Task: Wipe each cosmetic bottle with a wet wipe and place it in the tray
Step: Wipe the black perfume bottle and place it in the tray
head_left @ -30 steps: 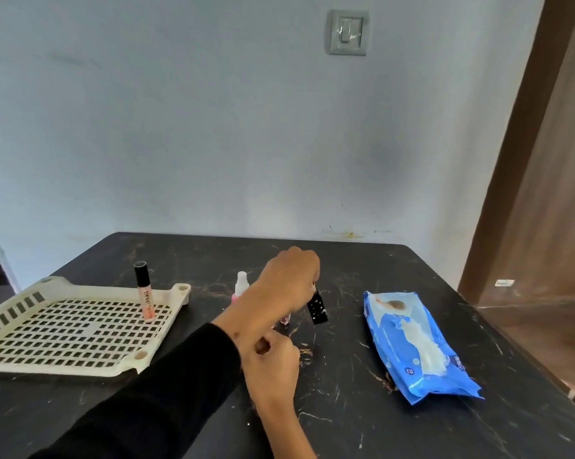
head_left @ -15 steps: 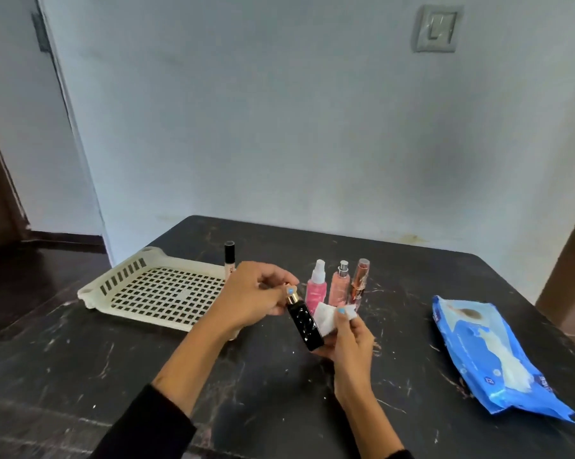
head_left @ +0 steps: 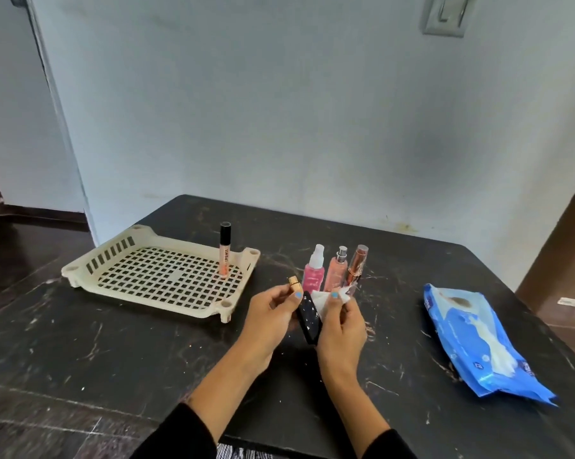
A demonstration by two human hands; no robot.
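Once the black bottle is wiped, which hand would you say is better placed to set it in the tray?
Left. The left hand already grips the black bottle near its gold cap, and the tray lies on that side. The right hand holds the wipe.

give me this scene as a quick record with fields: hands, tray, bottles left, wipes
left hand: grips black bottle near its gold cap
right hand: holds wet wipe against the black bottle
tray: cream, slotted; one lip gloss tube upright inside
bottles left on table: three upright beside the tray: pink spray bottle, peach spray bottle, rose-gold tube
wipes pack: blue, lying to the right
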